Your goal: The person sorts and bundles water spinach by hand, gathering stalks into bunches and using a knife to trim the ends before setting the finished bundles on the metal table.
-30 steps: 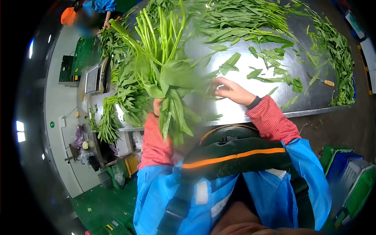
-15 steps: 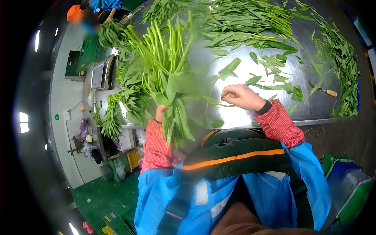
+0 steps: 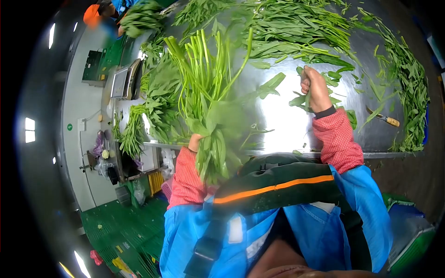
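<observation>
A bunch of leafy greens [image 3: 199, 78], like water spinach, stands upright in my left hand [image 3: 194, 141], cut stems up and leaves hanging down. My left fingers are mostly hidden behind the leaves. Above the metal table [image 3: 273, 134], my right hand [image 3: 316, 90] is closed with its fingers curled in. A leaf shows beside the fist, but whether it is gripped I cannot make out. Loose leaves [image 3: 336, 76] lie scattered around that hand. Further right on the table rests a knife with a wooden handle [image 3: 392, 121].
Heaped greens [image 3: 296, 28] cover the table's far side, and another pile [image 3: 408, 106] runs along the right edge. A scale [image 3: 126, 82] and smaller bunches [image 3: 133, 129] sit at left. A co-worker at the upper left has a hand near a bunch [image 3: 141, 18].
My right hand has moved up and to the right over the table, its fingers now curled into a fist. My left hand still holds the bunch. The co-worker's bunch has been raised.
</observation>
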Motion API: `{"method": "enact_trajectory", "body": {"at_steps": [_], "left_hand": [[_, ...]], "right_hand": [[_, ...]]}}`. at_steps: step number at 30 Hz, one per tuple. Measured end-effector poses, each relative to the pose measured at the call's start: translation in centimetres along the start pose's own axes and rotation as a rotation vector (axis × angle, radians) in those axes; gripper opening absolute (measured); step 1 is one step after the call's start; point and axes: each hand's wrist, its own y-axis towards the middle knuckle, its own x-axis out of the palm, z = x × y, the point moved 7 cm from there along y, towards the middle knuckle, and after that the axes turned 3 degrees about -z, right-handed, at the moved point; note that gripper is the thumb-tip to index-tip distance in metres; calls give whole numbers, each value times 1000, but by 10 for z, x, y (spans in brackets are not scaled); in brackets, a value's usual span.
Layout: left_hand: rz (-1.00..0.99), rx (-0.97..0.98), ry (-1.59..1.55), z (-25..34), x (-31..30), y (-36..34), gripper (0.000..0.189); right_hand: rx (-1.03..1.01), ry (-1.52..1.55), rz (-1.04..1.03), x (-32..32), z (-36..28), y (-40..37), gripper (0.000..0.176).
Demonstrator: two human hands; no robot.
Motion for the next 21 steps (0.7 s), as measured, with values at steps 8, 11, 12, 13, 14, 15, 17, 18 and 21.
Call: {"method": "enact_trajectory", "body": {"at_steps": [8, 11, 12, 13, 14, 15, 17, 18, 21], "left_hand": [[62, 343, 27, 45, 53, 1, 41], [173, 304, 68, 45, 6, 8, 42], [160, 367, -15, 46, 13, 10, 44], [135, 370, -3, 48, 6, 14, 46], [110, 371, 7, 50, -1, 17, 48], [82, 373, -34, 48, 18, 21, 50], [-37, 314, 1, 45, 53, 32, 55], [-50, 261, 110, 46, 62, 32, 59], [20, 123, 571, 42, 90, 43, 73]], "right_hand": [[31, -1251, -409, 18, 9, -43, 54], [335, -878, -747, 30, 60, -64, 63], [410, -702, -836, 36, 80, -72, 68], [462, -606, -891, 41, 98, -76, 72], [515, -509, -944, 46, 117, -79, 77], [565, -307, -904, 48, 138, -77, 86], [666, 148, -696, 61, 144, -59, 89], [705, 372, -586, 67, 144, -48, 90], [625, 552, -322, 74, 122, -9, 97]]}}
